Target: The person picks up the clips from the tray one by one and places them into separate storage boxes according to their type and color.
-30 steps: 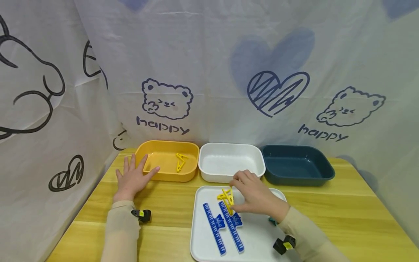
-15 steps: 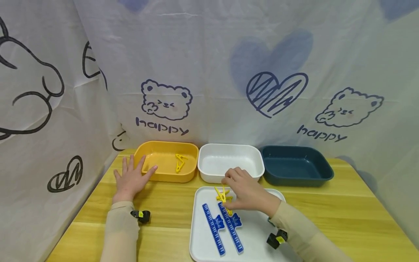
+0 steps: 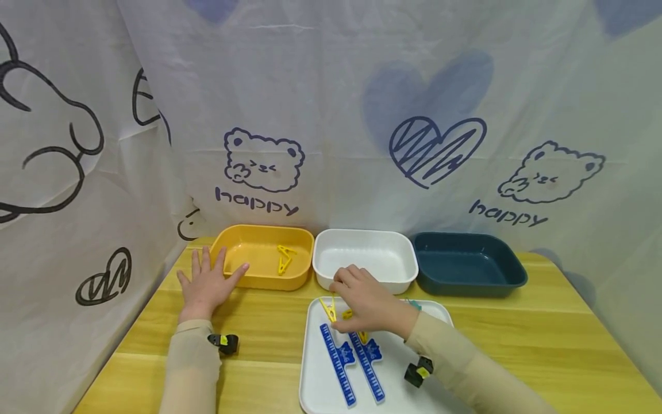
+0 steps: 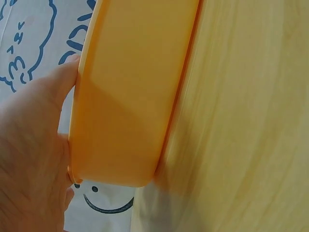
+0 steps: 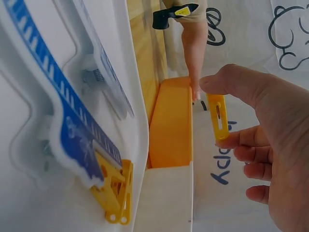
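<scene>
Right hand (image 3: 369, 305): out over the tray (image 3: 315, 368), gripping one small clip between thumb and forefinger.
Held yellow clip (image 3: 330, 311): at the fingertips, raised off the tray near its far left corner.
Left hand (image 3: 204, 290): fingers straight and spread, resting on the near left rim of the yellow bin (image 3: 289, 283); it grips nothing I can see.
Blue piano clips (image 3: 338, 368): two on the tray, nearer the person than the right hand.
White bin (image 3: 403, 283): just beyond the right hand, with the dark teal bin (image 3: 470, 288) farther to its right.
Slip: only fingertips hold the clip, so a loosened or uneven pinch could drop it.
Snag: the right hand looks low enough that a dip might knock what lies beneath.
Tilt: leaning hard with the left hand could tip or slide the yellow bin.
Right wrist view: other yellow clips (image 5: 126, 193) show against a blue one; from the head, the right hand mostly covers them.
Head view: more yellow clips (image 3: 281, 270) show inside the yellow bin; the left wrist view gives just its outer wall.
</scene>
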The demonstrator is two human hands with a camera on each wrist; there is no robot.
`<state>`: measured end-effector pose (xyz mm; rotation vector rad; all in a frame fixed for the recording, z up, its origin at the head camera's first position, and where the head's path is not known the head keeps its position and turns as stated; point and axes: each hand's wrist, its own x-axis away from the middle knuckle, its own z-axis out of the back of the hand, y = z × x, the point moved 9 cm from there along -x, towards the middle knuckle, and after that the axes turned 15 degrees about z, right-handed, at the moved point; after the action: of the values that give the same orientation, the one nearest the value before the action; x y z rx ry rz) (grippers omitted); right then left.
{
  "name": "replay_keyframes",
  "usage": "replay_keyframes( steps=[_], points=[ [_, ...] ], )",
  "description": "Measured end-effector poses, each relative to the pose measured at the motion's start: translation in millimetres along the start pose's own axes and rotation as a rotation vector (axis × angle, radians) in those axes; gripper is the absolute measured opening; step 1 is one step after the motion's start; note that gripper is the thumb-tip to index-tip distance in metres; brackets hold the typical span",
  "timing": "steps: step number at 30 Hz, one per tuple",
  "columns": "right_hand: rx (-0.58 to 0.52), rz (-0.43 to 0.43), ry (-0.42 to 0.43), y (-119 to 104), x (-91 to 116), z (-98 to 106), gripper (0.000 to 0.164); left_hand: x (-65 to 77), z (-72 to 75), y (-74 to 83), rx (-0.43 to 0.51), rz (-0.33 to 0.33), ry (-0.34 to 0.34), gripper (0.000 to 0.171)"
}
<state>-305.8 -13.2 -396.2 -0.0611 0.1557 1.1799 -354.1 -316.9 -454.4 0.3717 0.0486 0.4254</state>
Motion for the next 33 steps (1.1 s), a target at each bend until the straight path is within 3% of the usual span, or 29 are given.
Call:
replay_keyframes(
  steps=[10,33],
  points=[
    [0.050,0.008,-0.004,0,-23,-4,0.068,-0.4,1.2,-2.5,0.006,0.032,0.013,0.109],
    [0.067,0.007,0.045,5,-74,-9,0.062,-0.6,0.3,-4.1,0.018,0.030,-0.006,0.109]
  ],
)
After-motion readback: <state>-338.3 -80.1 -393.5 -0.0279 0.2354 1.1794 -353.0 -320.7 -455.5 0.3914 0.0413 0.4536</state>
